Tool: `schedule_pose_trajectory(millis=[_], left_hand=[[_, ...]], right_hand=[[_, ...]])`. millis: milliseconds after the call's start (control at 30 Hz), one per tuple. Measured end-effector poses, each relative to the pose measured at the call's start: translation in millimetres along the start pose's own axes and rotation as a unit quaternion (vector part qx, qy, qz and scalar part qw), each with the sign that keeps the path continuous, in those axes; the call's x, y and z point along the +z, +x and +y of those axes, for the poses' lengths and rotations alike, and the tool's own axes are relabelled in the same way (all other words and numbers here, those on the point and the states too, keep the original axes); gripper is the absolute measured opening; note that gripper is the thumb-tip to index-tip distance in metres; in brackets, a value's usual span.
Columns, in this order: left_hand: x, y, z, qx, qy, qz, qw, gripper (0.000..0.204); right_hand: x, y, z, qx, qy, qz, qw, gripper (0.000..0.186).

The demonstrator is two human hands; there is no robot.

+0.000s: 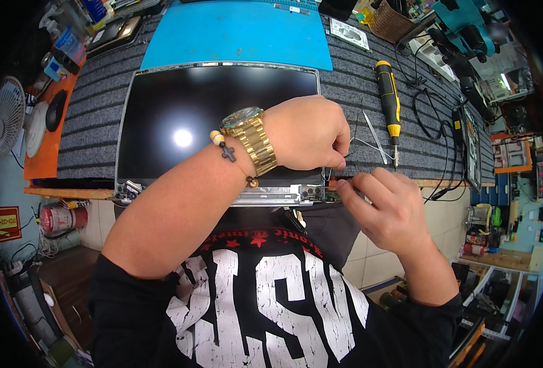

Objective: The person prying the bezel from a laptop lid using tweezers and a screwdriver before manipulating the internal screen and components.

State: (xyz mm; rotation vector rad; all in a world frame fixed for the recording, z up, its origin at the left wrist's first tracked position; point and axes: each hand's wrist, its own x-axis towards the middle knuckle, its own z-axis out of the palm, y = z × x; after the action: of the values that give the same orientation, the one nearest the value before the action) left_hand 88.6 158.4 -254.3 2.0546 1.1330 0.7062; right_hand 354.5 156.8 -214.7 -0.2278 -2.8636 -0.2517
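Note:
A laptop lid with its dark screen panel (179,116) lies on the mat, its frame edge bare and its hinge side toward me. My left hand (308,132) reaches across the panel, fingers curled and thumb pressed in, above the right hinge (311,193). Thin wires (369,145) run out to the right beside its fingers. My right hand (385,205) is just right of that hinge, fingers bent and pinched together near the lid's corner. Whatever either hand grips is too small or hidden to name.
A yellow-and-black screwdriver (388,98) and silver tweezers (374,136) lie on the grey striped mat (94,122) to the right. Behind the lid is a blue mat (241,34). Black cables (434,116) and a laptop part (469,144) lie farther right. At left stands a fan (7,119).

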Motion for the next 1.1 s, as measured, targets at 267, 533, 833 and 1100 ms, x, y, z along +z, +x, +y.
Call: schedule_pose_trajectory(millis=[267, 533, 833, 1100], left_hand=[[0, 0, 0, 0.002, 0.000, 0.004, 1.000, 0.024], [-2, -1, 3, -0.014, 0.006, -0.003, 1.000, 0.024], [-2, 1, 2, -0.008, 0.013, -0.003, 1.000, 0.024], [-1, 0, 2, -0.004, 0.014, -0.002, 1.000, 0.023]], right_hand=[[1, -1, 0, 0.021, 0.020, 0.024, 0.999, 0.023], [-3, 0, -1, 0.013, 0.008, 0.003, 1.000, 0.025], [-10, 7, -12, 0.017, -0.021, -0.012, 1.000, 0.022], [-11, 6, -23, 0.049, -0.031, -0.032, 0.998, 0.022]])
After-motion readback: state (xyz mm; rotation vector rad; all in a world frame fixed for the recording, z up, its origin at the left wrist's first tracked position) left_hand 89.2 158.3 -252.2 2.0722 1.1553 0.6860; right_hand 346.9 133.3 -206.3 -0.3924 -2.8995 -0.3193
